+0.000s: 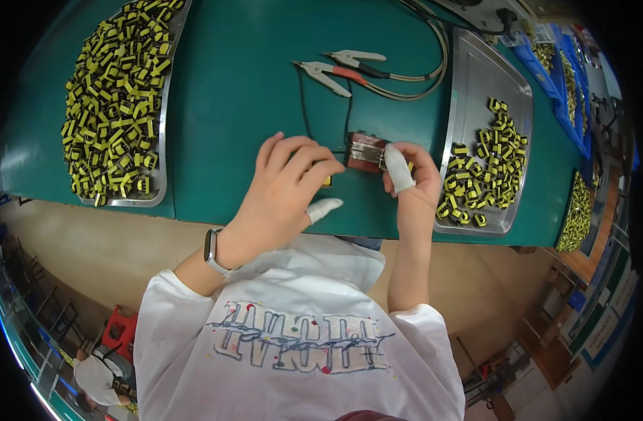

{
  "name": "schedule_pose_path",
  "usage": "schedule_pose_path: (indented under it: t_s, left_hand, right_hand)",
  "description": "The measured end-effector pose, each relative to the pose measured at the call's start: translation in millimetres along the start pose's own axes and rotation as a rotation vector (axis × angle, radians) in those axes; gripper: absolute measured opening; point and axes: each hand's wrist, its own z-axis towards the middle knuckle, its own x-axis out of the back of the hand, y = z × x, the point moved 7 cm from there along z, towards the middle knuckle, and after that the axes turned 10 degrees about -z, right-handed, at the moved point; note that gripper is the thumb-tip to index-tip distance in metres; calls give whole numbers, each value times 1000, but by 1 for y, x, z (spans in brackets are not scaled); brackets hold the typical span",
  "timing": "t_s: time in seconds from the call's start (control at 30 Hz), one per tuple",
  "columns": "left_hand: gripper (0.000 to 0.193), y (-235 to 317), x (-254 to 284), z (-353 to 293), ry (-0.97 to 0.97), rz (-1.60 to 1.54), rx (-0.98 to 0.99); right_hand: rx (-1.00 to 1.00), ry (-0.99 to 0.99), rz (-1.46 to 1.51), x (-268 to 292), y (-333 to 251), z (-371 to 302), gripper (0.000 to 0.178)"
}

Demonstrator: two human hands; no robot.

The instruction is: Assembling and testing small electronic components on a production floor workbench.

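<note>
My left hand (283, 186) hovers over the green table, fingers loosely stretched and thumb apart, a white cover on the thumb. Partly hidden under its index finger is a small yellow-and-black transformer (327, 182); it appears apart from the thumb. A brown block with metal contact plates, a test fixture (366, 151), lies just right of those fingertips. At the fixture's right end my right hand (416, 174) is closed in a pinch, its thumb also covered in white. A bit of yellow from another transformer (410, 167) shows between its fingers.
Metal trays of yellow-and-black transformers stand left (162, 126) and right (451, 126). Beyond the fixture lie two clip leads (328, 75) with looping cables; thin black wires reach the fixture. Blue bins (560, 84) line the far right. The table's front edge runs beneath my wrists.
</note>
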Motion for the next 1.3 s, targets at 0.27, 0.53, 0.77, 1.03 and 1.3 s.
schedule_pose_path:
  t_s: [0.27, 0.53, 0.77, 1.03, 1.3]
  left_hand:
    - [34, -10, -4, -2, -15, 98, 54]
    - [32, 3, 5, 4, 88, -54, -26]
    - [33, 11, 4, 7, 126, -102, -95]
    - [43, 1, 1, 11, -8, -27, -16]
    - [37, -8, -7, 14, -87, 52, -1]
  right_hand:
    - [198, 64, -237, 2, 1, 5, 19]
    - [-34, -422, 430, -27, 4, -20, 18]
    - [-177, -435, 207, -38, 6, -32, 26]
    - [498, 11, -463, -5, -34, -17, 31]
    - [529, 65, -659, -10, -37, -21, 44]
